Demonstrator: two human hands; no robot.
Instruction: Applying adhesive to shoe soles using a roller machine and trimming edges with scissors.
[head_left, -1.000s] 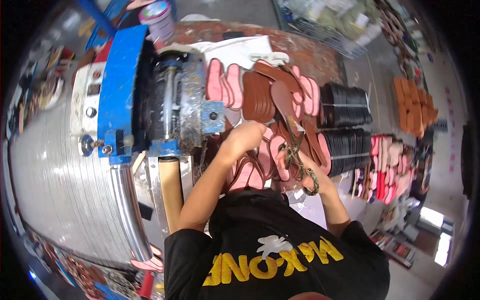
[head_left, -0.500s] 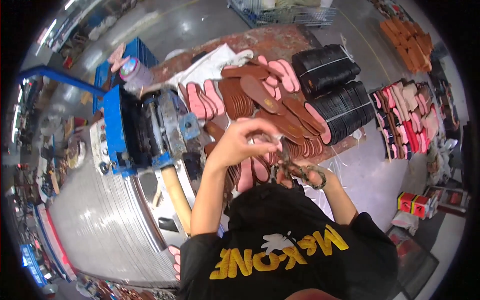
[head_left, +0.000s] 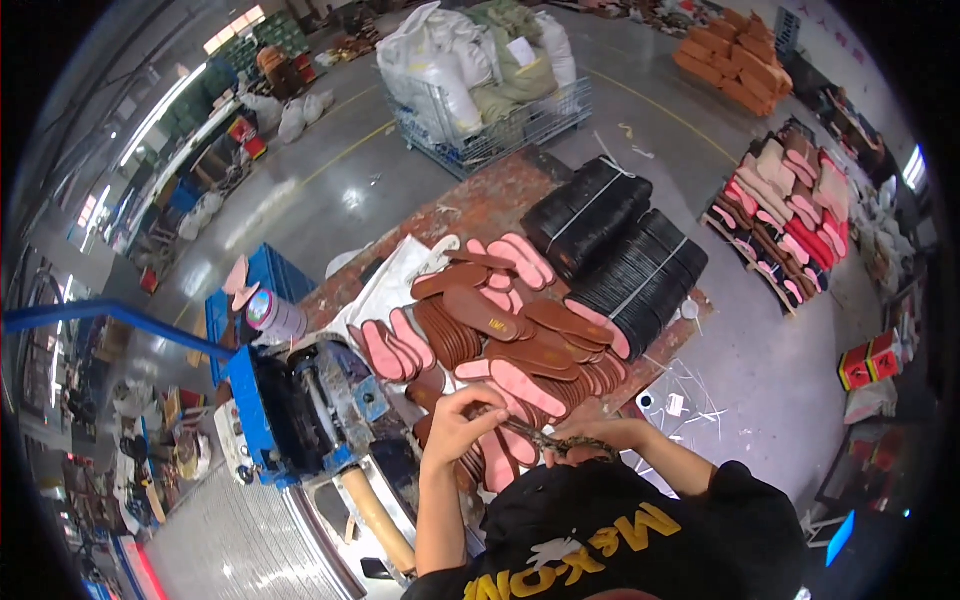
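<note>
My right hand (head_left: 605,435) holds a pair of dark scissors (head_left: 537,436) with wrapped, mottled handles, close to my chest. The blades point left toward my left hand (head_left: 462,428). That hand is closed in a pinch near the blade tips; whatever lies between its fingers is too small to make out. Just beyond both hands, pink insoles (head_left: 527,388) lie loose over stacks of brown insoles (head_left: 447,335). One brown insole with a gold mark (head_left: 482,313) rests on top of the pile.
Bundles of black insoles (head_left: 640,270) tied with white string stand at the table's right. A blue-framed roller machine (head_left: 265,415) is at my left, with a bucket (head_left: 275,317) beyond it. A wire cart of sacks (head_left: 490,110) and a rack of insoles (head_left: 785,215) stand farther off.
The view has tilted up, showing more of the floor beyond. My left hand's raised, curved fingers have come down to a pinch near the scissors. The blades now point left.
</note>
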